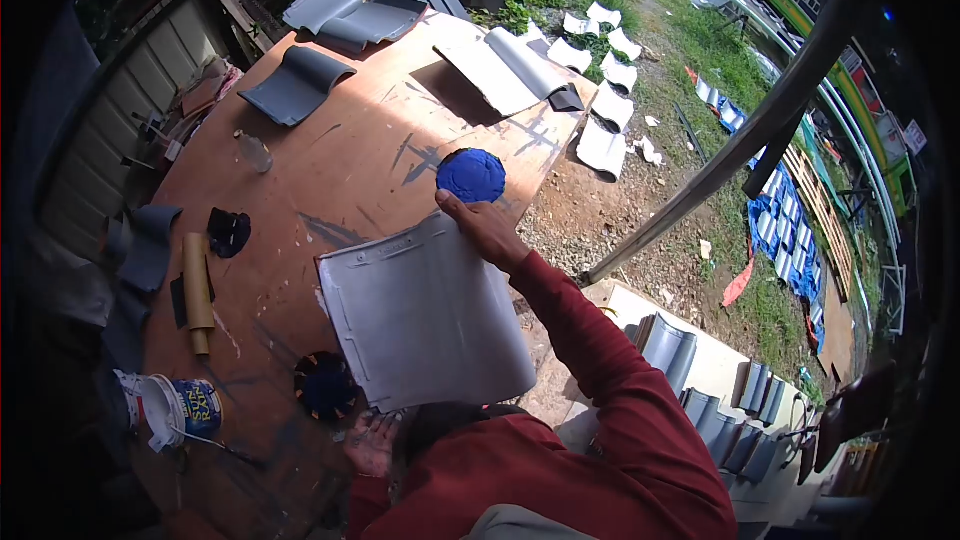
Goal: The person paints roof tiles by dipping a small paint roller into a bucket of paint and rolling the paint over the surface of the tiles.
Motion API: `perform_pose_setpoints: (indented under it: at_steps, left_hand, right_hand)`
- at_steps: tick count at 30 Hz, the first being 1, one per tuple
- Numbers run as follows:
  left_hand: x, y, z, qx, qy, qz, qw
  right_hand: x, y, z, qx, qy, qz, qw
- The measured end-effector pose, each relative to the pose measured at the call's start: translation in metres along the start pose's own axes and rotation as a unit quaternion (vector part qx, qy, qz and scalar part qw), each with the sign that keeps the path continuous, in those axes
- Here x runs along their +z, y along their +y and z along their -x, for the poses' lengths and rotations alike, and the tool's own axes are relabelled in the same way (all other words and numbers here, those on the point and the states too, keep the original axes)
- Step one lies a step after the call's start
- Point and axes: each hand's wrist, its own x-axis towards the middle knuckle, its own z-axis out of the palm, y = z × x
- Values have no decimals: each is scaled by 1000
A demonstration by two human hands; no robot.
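Note:
A pale grey roof tile point(430, 310) is tilted above the wooden table point(290, 210). My right hand point(485, 225) grips its upper right corner, with the thumb on the face of the tile. Near the lower left edge of the same tile lies my left hand point(374, 442), palm up and fingers apart; whether it bears any weight cannot be made out. Just beyond my right hand is a round blue-topped container point(470, 176). A dark round container with a streaked rim point(325, 386) stands left of the tile's lower corner.
Grey tiles point(298, 85) and a lighter tile point(500, 72) lie at the table's far side. A bottle point(253, 152), a brown roll point(198, 295) and a paint bucket point(185, 410) are on the left. A slanted pole point(700, 175) rises at right, beside ground with white tiles point(602, 147).

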Motion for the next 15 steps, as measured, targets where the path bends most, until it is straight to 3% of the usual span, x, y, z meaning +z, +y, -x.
perform_pose_setpoints:
  at_steps: [2,8,10,12,15]
  left_hand:
    - [12,1,-39,-11,-12,-20,1000]
    - [59,8,-132,-35,-9,-31,999]
    - [69,7,-155,-50,0,-37,998]
    - [85,1,-173,-40,-5,-55,998]
    - [103,-11,-204,-24,33,-3,999]
  right_hand:
    - [-13,27,-37,9,-3,-15,1000]
    - [-49,18,-118,23,32,30,999]
    - [-57,3,-146,-9,21,2,1000]
    - [-61,23,-201,82,-56,38,994]
    - [-55,17,-255,66,-61,59,994]
